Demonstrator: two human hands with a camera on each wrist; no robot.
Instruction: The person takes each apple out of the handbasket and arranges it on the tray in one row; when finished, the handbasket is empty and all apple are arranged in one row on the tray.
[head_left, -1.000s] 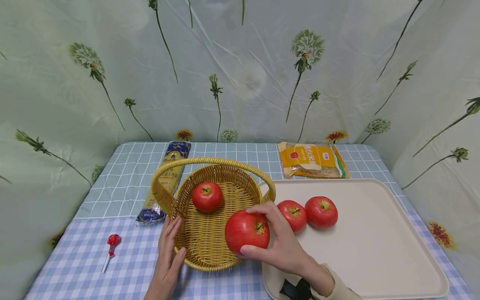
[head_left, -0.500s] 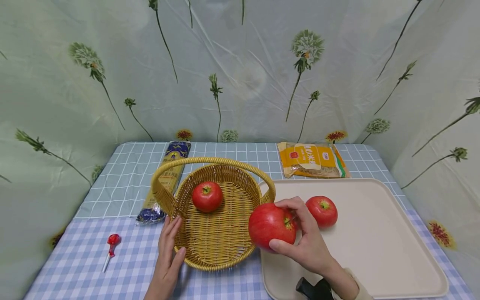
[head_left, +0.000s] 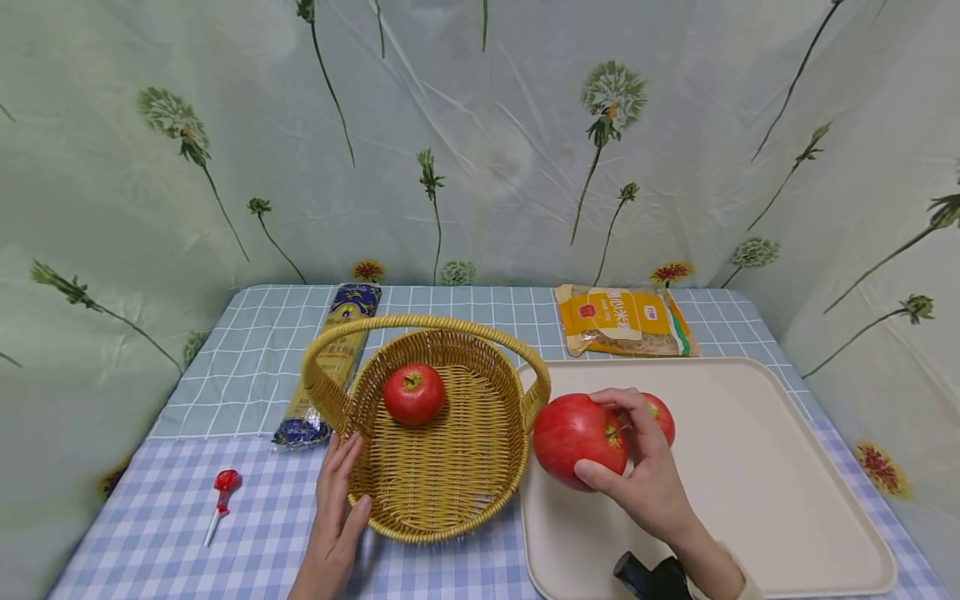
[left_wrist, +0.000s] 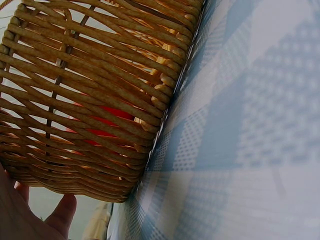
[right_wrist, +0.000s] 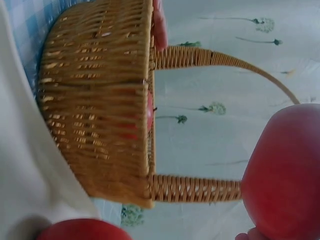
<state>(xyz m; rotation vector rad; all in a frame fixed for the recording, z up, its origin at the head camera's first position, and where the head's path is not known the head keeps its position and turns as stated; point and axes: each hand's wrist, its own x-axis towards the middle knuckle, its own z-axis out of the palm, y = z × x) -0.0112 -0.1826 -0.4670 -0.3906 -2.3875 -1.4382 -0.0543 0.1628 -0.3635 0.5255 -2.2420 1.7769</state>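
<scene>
My right hand (head_left: 648,475) grips a red apple (head_left: 577,442) above the left part of the beige tray (head_left: 750,500). In the right wrist view this apple (right_wrist: 285,175) stands clear of the tray, right of the basket handle. Behind the hand, another apple (head_left: 660,417) is partly hidden. My left hand (head_left: 333,508) rests against the left side of the wicker basket (head_left: 438,521), its fingers fairly straight. In the left wrist view, the thumb (left_wrist: 62,215) shows beside the woven wall. One apple (head_left: 414,394) lies inside the basket.
A spaghetti packet (head_left: 341,358) lies behind and left of the basket. A red lollipop (head_left: 225,492) is on the checked cloth at left. Behind the tray lies a yellow grain bag (head_left: 626,321). The basket's tall handle (head_left: 427,322) arches over its opening.
My right hand has carried the apple rightward, from over the basket's right side to over the tray. It now covers most of the tray apples' area. The left hand and basket stay put.
</scene>
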